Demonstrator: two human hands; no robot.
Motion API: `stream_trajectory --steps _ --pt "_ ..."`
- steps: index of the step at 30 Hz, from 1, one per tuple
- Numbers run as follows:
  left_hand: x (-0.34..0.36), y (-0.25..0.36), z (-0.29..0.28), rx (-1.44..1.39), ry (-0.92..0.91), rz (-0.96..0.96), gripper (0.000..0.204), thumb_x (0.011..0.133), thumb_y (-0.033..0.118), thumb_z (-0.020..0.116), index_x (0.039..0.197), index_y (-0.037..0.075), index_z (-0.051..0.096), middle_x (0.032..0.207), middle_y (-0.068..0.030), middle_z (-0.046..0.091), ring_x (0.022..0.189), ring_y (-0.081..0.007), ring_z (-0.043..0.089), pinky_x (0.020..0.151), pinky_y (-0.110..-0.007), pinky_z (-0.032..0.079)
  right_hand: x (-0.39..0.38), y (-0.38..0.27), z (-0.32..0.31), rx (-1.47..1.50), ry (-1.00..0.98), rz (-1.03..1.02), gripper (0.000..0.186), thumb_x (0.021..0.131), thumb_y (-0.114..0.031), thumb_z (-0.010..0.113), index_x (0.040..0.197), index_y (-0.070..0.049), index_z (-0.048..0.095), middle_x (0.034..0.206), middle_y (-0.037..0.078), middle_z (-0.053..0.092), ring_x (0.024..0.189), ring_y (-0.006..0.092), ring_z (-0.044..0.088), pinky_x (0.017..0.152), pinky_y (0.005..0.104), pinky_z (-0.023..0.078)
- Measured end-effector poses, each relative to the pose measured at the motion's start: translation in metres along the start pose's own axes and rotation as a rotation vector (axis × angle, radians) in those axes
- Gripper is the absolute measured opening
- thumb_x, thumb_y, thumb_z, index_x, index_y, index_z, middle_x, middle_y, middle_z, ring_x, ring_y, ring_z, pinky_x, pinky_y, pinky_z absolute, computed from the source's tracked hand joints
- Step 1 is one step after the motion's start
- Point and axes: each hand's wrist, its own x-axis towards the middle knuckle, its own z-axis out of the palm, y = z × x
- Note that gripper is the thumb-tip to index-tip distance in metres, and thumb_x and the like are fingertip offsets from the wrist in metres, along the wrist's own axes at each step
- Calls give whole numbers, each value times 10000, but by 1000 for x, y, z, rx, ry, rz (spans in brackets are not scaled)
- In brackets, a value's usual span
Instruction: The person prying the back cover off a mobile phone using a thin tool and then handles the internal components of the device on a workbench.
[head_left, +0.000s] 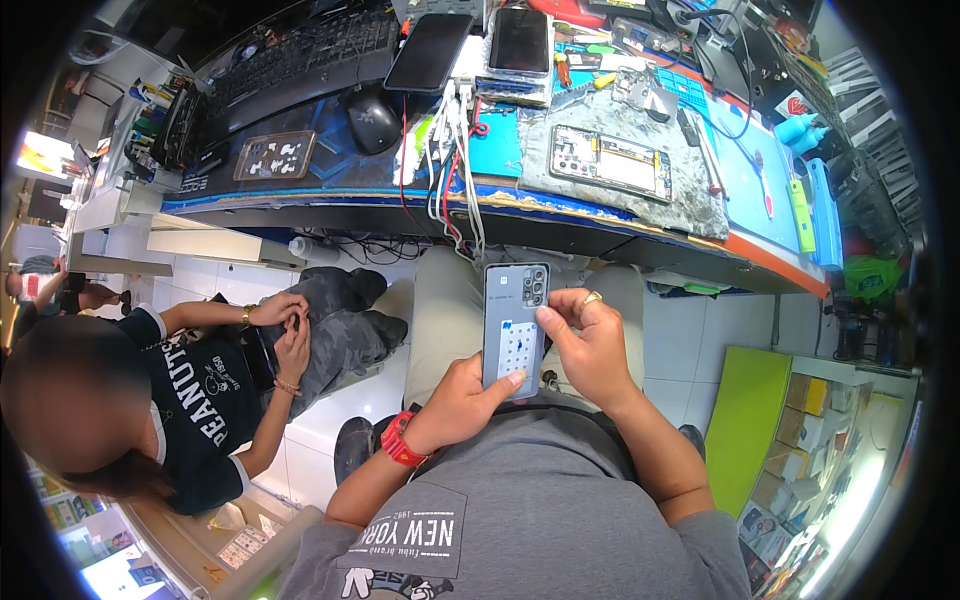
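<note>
Over my lap I hold a grey smartphone upright, its back towards me. Its camera cluster sits at the upper right, and a white label with rows of dots and blue marks is on the lower half. I cannot tell whether it is a whole phone or only its back panel. My left hand grips the lower left edge, thumb across the label. My right hand pinches the right edge just below the cameras. An opened phone with its inside exposed lies on the grey work mat beyond my knees.
Two dark phones rest at the back of the bench beside a keyboard and mouse. White and red cables hang over the front edge. A clear phone case lies left. Another person sits close on my left.
</note>
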Motion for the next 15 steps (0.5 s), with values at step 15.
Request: stream_trajectory --steps 15 --pt "8 19 5 26 145 -59 226 982 123 720 1139 -39 698 988 -79 763 876 -133 719 755 -306 583 -1 3 -3 -503 -28 -422 75 898 5 700 848 -18 649 808 134 693 665 347 669 595 431 521"
